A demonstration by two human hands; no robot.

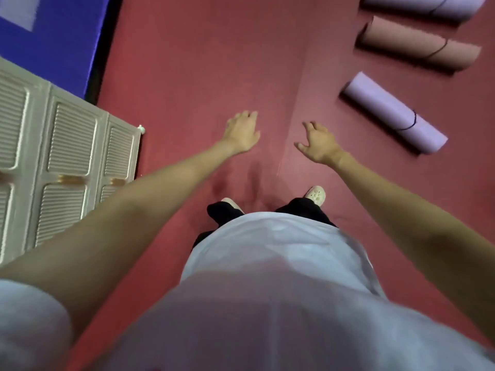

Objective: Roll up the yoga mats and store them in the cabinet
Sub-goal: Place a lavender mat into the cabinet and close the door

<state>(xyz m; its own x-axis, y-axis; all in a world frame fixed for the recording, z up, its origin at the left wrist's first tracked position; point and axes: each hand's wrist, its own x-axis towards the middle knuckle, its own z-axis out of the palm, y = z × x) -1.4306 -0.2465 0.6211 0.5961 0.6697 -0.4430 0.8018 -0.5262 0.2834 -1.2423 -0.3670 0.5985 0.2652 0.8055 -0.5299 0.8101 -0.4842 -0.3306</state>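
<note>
Three rolled yoga mats lie on the red floor at the right. The nearest is a lilac mat [393, 113] tied with a dark band. Behind it lies a pink-brown mat [417, 45], and another lilac mat [426, 5] is cut off by the top edge. A white louvered cabinet [64, 167] stands at the left with its doors closed. My left hand [242, 132] and my right hand [318, 143] reach forward over the floor, both empty with fingers spread. The right hand is left of the nearest lilac mat, apart from it.
The red floor [209, 62] stretches ahead between cabinet and mats. A blue wall [61, 38] rises behind the cabinet. My feet in pale shoes [316, 195] stand below my hands.
</note>
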